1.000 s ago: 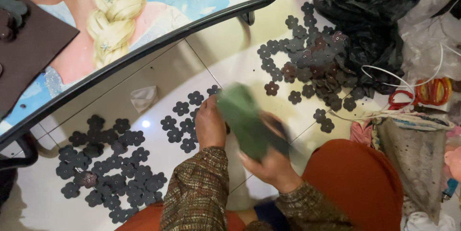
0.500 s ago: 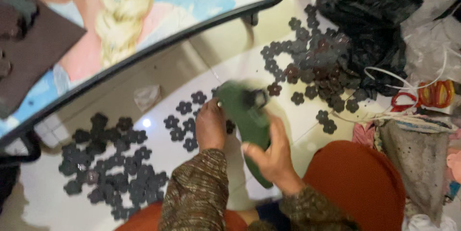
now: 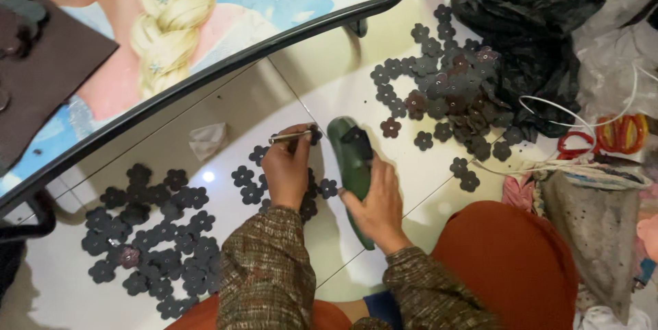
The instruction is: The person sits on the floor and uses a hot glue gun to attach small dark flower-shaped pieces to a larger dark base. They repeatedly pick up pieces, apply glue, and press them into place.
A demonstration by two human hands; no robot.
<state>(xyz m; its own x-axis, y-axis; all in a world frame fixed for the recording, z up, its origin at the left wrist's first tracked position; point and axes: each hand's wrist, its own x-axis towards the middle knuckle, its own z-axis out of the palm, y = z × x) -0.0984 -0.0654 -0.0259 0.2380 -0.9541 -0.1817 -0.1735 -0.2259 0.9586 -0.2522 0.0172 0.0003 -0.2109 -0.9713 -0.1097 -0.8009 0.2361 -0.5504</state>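
The head camera looks down on a pale tiled floor. Near the middle of the view, the left hand is closed in a pinch on metal tweezers, which lie level and point toward 3 o'clock; a small dark flower piece sits at their tip. Just beside it, at 3 o'clock, the right hand is wrapped around a green glue gun, fingers curled on its body, the nozzle end up toward 12 o'clock and close to the tweezer tip. Whether nozzle and flower piece touch cannot be told.

At 8 o'clock from the hands, a heap of dark flower cut-outs spreads over the floor, with a few loose ones under and around the left wrist. At 1 o'clock lies a second scatter of flower shapes, some brownish, running up against a black plastic bag. A crumpled scrap of white tissue lies at 9 o'clock from the left hand.

Across the upper left runs the dark rim of a low worktop with a printed cartoon picture, and a brown board rests on it. At 3 o'clock, far right, are red rings, white cord and a grey cloth bag.
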